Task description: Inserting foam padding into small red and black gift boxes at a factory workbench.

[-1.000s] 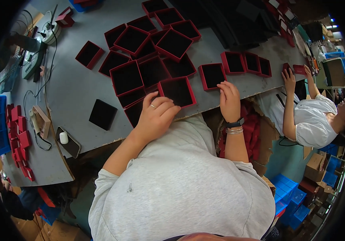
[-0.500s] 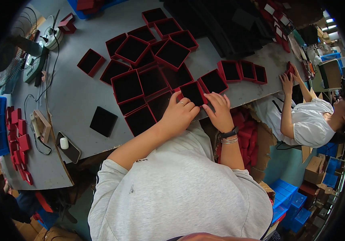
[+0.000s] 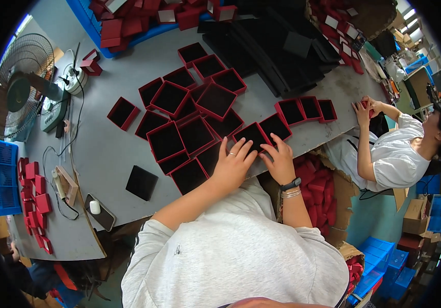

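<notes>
A square red box (image 3: 249, 135) with a black lining sits at the table's near edge, between my two hands. My left hand (image 3: 232, 165), with a ring on it, holds the box by its near left side, its fingertips reaching over the rim. At the near right corner, my right hand (image 3: 280, 164) grips the same box with thumb and fingers. The near rim is partly hidden by my fingers. Another black-lined red box (image 3: 275, 127) touches it on the right. To the left and beyond lies a cluster of similar open boxes (image 3: 166, 142), some stacked on others.
Black sheets (image 3: 282, 46) lie at the back beside a blue crate (image 3: 91, 28) of red boxes. A loose black square pad (image 3: 141, 183) and a phone (image 3: 106, 218) are at left, near a fan (image 3: 17, 92). A co-worker (image 3: 397, 154) sits at right.
The view has shifted, so the table appears lower and more of the blue crate shows. My hands stay at the same box, with the left fingers spread farther over it.
</notes>
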